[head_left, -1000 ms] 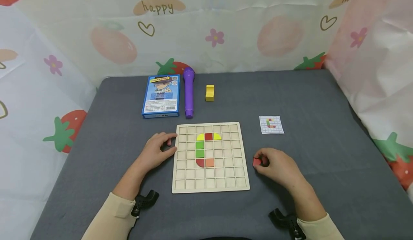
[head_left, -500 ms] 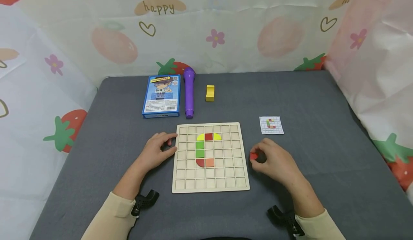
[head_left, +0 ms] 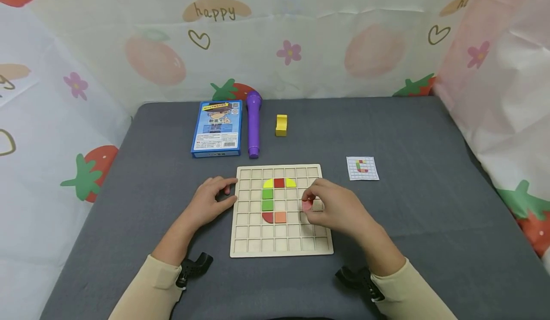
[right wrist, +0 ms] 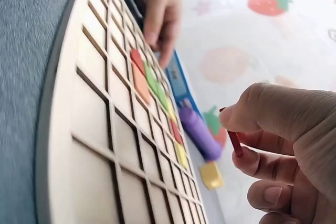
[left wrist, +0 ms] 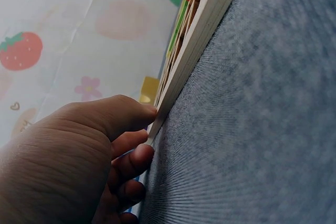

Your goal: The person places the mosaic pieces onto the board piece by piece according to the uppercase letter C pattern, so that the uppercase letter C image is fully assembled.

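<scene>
Over the right part of a wooden grid board (head_left: 253,246), my right hand (head_left: 337,208) pinches a thin red tile (head_left: 307,206) between thumb and fingertips. In the right wrist view the tile (right wrist: 236,144) appears edge-on, raised above the board. My left hand (head_left: 209,199) rests at the board's left edge, thumb and index fingertip touching it; the thumb (left wrist: 123,116) lies against the rim in the left wrist view. On the board sit two green tiles (head_left: 267,205), yellow quarter-round tiles (head_left: 290,183), a red square (head_left: 279,183), a dark red quarter-round (head_left: 268,217) and an orange square (head_left: 280,217).
A small pattern card (head_left: 363,168) lies to the right behind the board. At the back are a blue box (head_left: 216,129), a purple microphone (head_left: 254,126) and a yellow block (head_left: 281,125). The grey tablecloth (head_left: 412,153) ends at a printed curtain (head_left: 318,67).
My right hand has carried the red tile leftward, from the table beside the board to above its right-hand cells. The left hand stays at the board's edge.
</scene>
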Demonstrator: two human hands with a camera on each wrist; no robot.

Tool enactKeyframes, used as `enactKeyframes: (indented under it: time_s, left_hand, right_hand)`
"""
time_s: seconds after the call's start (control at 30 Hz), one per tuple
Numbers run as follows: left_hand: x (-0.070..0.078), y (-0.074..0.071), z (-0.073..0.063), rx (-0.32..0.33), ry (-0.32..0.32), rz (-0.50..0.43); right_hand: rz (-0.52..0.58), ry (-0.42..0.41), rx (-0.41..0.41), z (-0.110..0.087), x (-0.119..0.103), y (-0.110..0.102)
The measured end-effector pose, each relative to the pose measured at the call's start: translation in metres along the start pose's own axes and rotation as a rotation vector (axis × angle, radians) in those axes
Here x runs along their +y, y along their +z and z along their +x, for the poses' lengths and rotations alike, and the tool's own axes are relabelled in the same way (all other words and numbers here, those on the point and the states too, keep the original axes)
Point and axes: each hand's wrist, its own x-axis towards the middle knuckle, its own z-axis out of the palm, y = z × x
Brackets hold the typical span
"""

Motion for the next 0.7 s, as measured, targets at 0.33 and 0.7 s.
enactKeyframes:
  time_s: [0.33, 0.7]
  left_hand:
    - [0.002, 0.000, 0.001, -0.004, 0.002, 0.001]
    - [0.000, -0.001, 0.000, 0.004, 0.003, -0.002]
  right_hand:
    - [-0.011, -0.058, -0.129, 0.016, -0.009, 0.029]
    - [-0.027, -0.045, -0.152, 0.019, -0.008, 0.037]
